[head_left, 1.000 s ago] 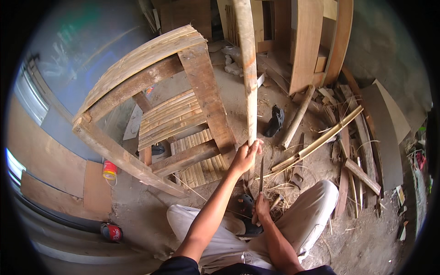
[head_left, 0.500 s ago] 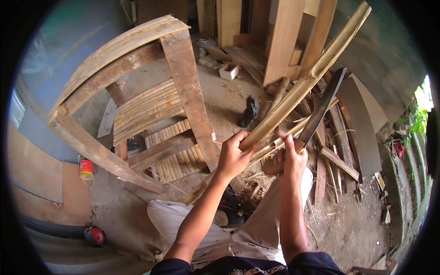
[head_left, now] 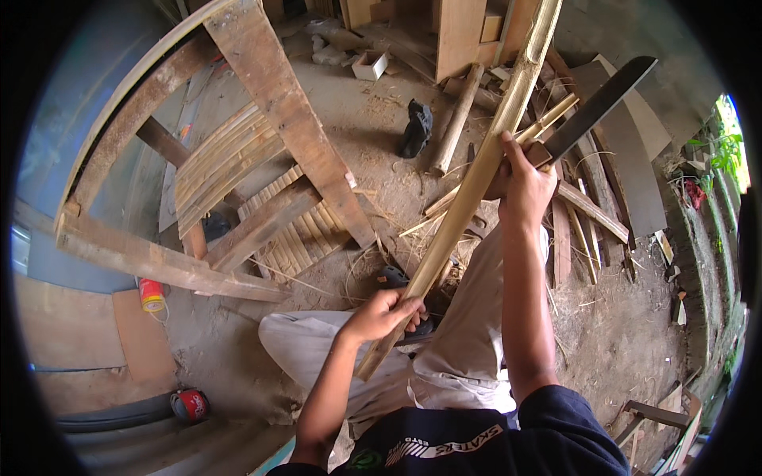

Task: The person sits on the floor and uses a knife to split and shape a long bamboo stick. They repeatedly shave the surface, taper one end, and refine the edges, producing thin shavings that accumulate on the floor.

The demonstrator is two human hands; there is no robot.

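A long split bamboo strip (head_left: 467,202) slants from near my lap up past the top edge of the view. Near its lower end, my left hand (head_left: 385,316) is closed round it. My right hand (head_left: 528,190) grips a machete (head_left: 605,105) by its wooden handle, the dark blade pointing up and to the right, away from the strip. That hand's thumb rests against the strip, and its other fingers are partly hidden. Left of the strip stands a wooden chair (head_left: 274,87) with bamboo slats (head_left: 230,170), tilted in view.
Wood and bamboo scraps (head_left: 591,206) lie in a pile at right. A round pole (head_left: 459,119), a black object (head_left: 416,128) and a small white box (head_left: 370,66) lie farther off. Two cans, one red and yellow (head_left: 152,295) and one red (head_left: 190,404), are at left.
My left hand has shifted down toward the strip's near end. My right hand has moved up with the machete, whose blade now leans farther right. The strip stands steeper in view.
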